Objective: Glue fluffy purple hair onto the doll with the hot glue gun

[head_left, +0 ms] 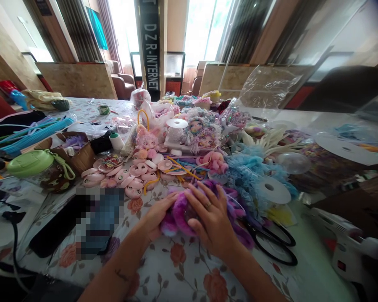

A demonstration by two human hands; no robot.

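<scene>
A fluffy purple and magenta piece [179, 213], which looks like fuzzy chenille strips wound into a round form, lies on the flowered tablecloth in front of me. My left hand [157, 213] closes around its left side; the fingertips are partly hidden behind it. Across its top and right side rests my right hand [211, 216], fingers stretched and a little apart, a ring on one of them. More purple fuzzy strips [246, 239] spread out to the right, beneath that hand. Black-handled scissors [279, 247] lie just right of them.
Pink doll faces [134, 187] lie beyond my hands, with a pink fluffy doll [147, 140] behind. Blue ruffled mesh [247, 176] and a white spool [274, 189] are at right, near a glue gun [340, 235]. A phone [102, 218] and a green-lidded bottle [31, 162] are left.
</scene>
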